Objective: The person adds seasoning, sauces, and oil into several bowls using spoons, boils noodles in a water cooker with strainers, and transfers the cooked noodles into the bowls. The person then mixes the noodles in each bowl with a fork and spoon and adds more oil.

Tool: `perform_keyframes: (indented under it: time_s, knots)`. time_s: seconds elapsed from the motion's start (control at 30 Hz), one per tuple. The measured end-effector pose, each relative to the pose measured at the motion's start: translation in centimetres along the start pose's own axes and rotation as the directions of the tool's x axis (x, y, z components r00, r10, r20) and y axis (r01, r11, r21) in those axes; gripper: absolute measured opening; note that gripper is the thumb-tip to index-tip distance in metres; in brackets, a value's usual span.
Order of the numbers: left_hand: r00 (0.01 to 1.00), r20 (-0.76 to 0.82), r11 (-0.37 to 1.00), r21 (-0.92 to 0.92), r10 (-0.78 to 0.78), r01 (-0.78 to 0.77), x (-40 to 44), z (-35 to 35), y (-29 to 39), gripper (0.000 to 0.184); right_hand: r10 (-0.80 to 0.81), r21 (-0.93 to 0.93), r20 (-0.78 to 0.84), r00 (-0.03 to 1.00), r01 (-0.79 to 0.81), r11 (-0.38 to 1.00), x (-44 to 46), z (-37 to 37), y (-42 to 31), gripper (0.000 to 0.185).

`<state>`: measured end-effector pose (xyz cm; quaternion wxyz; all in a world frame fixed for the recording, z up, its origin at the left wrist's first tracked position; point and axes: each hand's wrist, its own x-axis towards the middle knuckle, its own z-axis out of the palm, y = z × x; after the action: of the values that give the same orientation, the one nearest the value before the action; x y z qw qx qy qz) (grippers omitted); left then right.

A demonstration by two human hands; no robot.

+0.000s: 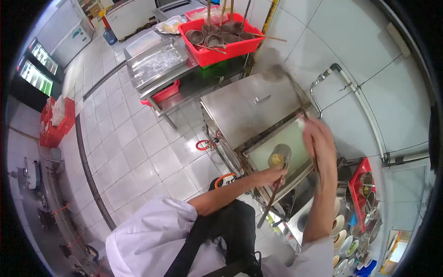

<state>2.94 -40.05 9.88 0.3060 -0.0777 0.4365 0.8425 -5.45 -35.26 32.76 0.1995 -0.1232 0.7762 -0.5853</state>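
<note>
My left hand (272,176) is closed round the wooden handle of a noodle strainer (282,151). Yellow food, possibly noodles, lies in its deep metal basket. The basket is above the cooker's open tank (263,150), which holds cloudy pale-green liquid. Over the tank's right edge, my right hand (320,141) is smeared by motion. It appears closed on a long dark-handled tool (296,90), which slants up toward the wall. The tool's head is too blurred to identify. A steel lid (251,101) covers the cooker's far part.
Several strainers stand in a red basin (226,55) on the steel table, beside a metal tray (157,62). A pipe (369,113) runs along the tiled wall at right. Bowls (339,225) and a red tray (357,194) of metal cups sit at lower right.
</note>
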Motion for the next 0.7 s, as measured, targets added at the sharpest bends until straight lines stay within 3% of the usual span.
perform_keyframes:
  time_s: [0.03,0.07,0.1,0.13,0.2,0.23,0.3,0.33,0.37,0.4,0.43,0.47,0.5,0.53,0.57,0.6,0.63,0.67,0.7]
  knots:
    - [0.997,0.053,0.997,-0.065,0.054,-0.051,0.8,-0.5,-1.0,0.025,0.029,0.141,0.176,0.984,-0.054,0.989,5.7,1.6,0.5,0.022]
    - [0.989,0.103,0.987,-0.127,0.109,-0.096,1.2,-0.6,-1.7,0.026,0.001,0.149,0.295,0.956,-0.047,0.988,8.5,4.1,-1.9,0.03]
    - [0.989,0.095,0.982,-0.159,0.114,-0.097,1.2,-0.6,-1.6,0.027,-0.149,0.215,0.404,0.902,0.065,0.975,14.3,6.7,-0.5,0.027]
    - [0.989,0.1,0.984,-0.15,0.113,-0.098,1.0,-0.7,-1.1,0.027,-0.214,0.307,0.476,0.853,0.067,0.949,20.1,9.6,0.8,0.032]
    - [0.973,0.116,0.97,-0.161,0.2,-0.181,0.2,-0.4,-0.5,0.022,-0.058,0.497,0.358,0.932,-0.137,0.857,20.3,14.4,-1.8,0.026]
    - [0.974,0.119,0.973,-0.154,0.19,-0.171,0.0,-0.6,0.2,0.022,-0.059,0.505,0.349,0.935,-0.135,0.852,19.4,14.2,-2.9,0.026]
    - [0.995,0.001,0.99,-0.1,0.097,-0.097,-0.5,-0.1,0.4,0.02,-0.178,0.053,0.165,0.97,0.172,0.984,15.5,13.4,-3.0,0.022]
    - [0.997,0.01,0.992,-0.103,0.076,-0.075,0.4,-0.3,0.1,0.02,-0.467,-0.263,0.135,0.874,0.486,0.833,14.8,11.1,-0.6,0.027]
    - [0.998,0.011,0.971,-0.23,0.068,-0.063,2.1,-0.4,-0.8,0.02,-0.693,-0.546,0.201,0.693,0.666,0.508,13.5,7.8,2.3,0.038]
    - [0.999,0.015,0.935,-0.352,0.047,-0.039,3.4,-0.4,-1.9,0.021,-0.542,-0.724,0.23,0.808,0.515,0.46,9.7,4.9,4.9,0.042]
    - [0.918,-0.133,0.928,0.072,0.373,-0.366,4.1,-0.1,-3.0,0.02,-0.367,-0.864,0.211,0.906,0.349,0.363,5.1,2.8,7.4,0.046]
    - [0.731,-0.094,0.671,0.489,0.676,-0.558,4.7,0.6,-4.4,0.02,-0.171,-0.938,0.114,0.979,0.163,0.306,0.4,1.7,9.9,0.048]
    - [0.68,-0.075,0.629,0.465,0.729,-0.623,5.3,1.3,-4.5,0.012,0.034,-0.979,-0.023,0.999,-0.029,0.201,-3.4,0.1,11.8,0.05]
    - [0.633,-0.049,0.59,0.424,0.773,-0.688,5.9,2.2,-3.7,0.01,0.089,-0.973,-0.106,0.99,-0.122,0.194,-5.6,-1.5,12.9,0.05]
    - [0.905,-0.035,0.744,0.584,0.424,-0.326,3.6,3.2,-0.5,0.008,0.094,-0.946,0.021,0.995,-0.011,0.324,-7.8,-3.0,13.9,0.046]
    - [0.542,0.245,0.141,0.807,0.804,-0.574,7.0,1.9,-5.0,0.01,0.066,-0.886,0.137,0.988,0.093,0.455,-10.3,-4.5,14.8,0.042]
    - [0.739,0.031,0.648,0.457,0.673,-0.61,7.6,3.7,-4.5,0.015,0.118,-0.888,0.043,0.992,-0.016,0.46,-12.2,-6.2,15.0,0.042]
    - [0.923,-0.067,0.924,-0.037,0.379,-0.382,6.9,5.9,-3.2,0.021,0.038,-0.852,-0.039,0.999,-0.053,0.521,-13.4,-8.0,14.5,0.038]
    - [0.959,-0.006,0.953,-0.106,0.284,-0.283,5.2,7.9,-1.9,0.028,-0.049,-0.816,-0.112,0.992,-0.063,0.575,-14.4,-9.8,13.5,0.033]
